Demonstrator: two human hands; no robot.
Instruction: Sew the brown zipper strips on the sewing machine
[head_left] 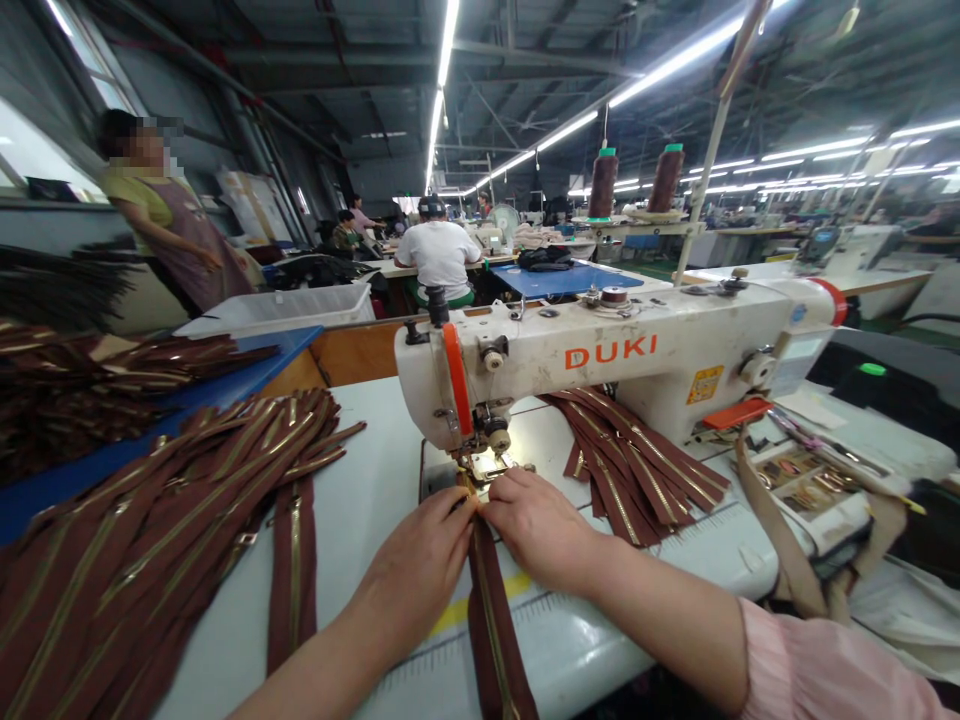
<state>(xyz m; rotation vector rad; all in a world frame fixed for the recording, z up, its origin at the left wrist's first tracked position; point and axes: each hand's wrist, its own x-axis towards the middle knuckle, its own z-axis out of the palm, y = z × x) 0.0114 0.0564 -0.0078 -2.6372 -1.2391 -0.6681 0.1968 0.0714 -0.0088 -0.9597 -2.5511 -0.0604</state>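
A brown zipper (491, 620) with gold teeth runs from the sewing machine's needle area down over the table's front edge. My left hand (424, 550) pinches its upper end from the left, just in front of the presser foot. From the right, my right hand (536, 525) is closed on the same end, the fingertips of both hands nearly touching. The white sewing machine (540, 360) stands over the lit needle plate (491, 468). What exactly lies between the fingertips is partly hidden.
A big pile of brown zippers (172, 530) covers the left side, with one zipper (292, 570) lying apart. More zippers (637, 460) fan out under the machine arm. At right is a tray of small metal parts (806, 485). Co-workers (439, 250) are farther back.
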